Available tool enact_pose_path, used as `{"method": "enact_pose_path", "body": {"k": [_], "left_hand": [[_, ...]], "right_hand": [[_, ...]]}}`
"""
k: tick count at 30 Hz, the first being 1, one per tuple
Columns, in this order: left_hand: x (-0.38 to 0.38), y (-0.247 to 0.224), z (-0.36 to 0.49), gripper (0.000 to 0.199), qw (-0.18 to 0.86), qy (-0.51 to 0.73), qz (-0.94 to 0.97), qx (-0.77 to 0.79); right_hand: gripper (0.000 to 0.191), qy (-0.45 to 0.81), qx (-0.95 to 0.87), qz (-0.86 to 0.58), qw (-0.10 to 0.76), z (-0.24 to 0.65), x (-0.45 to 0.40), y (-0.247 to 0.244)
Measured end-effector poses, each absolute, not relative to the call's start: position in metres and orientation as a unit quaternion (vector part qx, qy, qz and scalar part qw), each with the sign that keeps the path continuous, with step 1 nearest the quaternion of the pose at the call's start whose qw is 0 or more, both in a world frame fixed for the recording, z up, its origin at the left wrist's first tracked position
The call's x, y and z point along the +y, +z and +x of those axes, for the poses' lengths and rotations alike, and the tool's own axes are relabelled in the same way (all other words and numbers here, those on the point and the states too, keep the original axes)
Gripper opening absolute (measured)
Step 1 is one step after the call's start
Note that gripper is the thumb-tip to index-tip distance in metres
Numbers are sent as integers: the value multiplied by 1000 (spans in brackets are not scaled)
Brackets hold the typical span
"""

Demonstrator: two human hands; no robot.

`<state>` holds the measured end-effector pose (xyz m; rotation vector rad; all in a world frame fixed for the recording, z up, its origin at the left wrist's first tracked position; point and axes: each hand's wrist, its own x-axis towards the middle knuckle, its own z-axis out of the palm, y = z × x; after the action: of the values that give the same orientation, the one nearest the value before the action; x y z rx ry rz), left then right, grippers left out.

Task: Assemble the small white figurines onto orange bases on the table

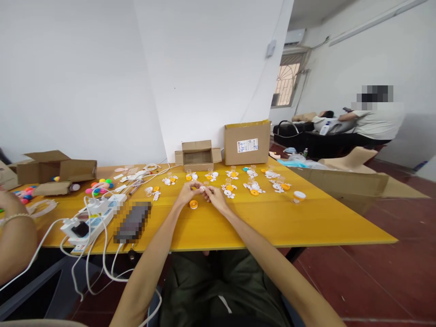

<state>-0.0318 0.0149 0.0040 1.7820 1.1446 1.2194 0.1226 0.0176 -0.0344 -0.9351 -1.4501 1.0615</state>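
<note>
Both my hands meet over the yellow table point(272, 218), fingers pinched around a small white part point(202, 187). My left hand point(186, 192) grips it from the left, and my right hand point(215, 196) from the right. What the part is exactly is too small to tell. Just below my hands stands an orange round piece point(193, 205) with a pale inside. Beyond them lie several little piles of white and orange plastic discs point(229, 190) with clear cups point(228, 181). To the right sits a clear jar with a white lid point(299, 196).
An open carton point(197, 156) and a taped box point(247, 144) stand at the back. On the left are a power strip point(98, 222) with cables, a blurred dark device point(132, 221), coloured balls point(98, 186) and another person's arm point(15, 236). Someone sits point(379, 116) far right.
</note>
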Motion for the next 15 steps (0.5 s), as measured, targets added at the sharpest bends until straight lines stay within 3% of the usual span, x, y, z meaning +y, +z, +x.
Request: {"method": "enact_pose_path", "body": {"k": [8, 15], "left_hand": [[7, 7, -29, 26, 403, 475, 656, 427], [9, 1, -30, 33, 436, 482, 639, 411]], "right_hand": [[34, 379, -644, -406, 527, 122, 21, -38], [37, 397, -645, -399, 518, 123, 23, -38]]}}
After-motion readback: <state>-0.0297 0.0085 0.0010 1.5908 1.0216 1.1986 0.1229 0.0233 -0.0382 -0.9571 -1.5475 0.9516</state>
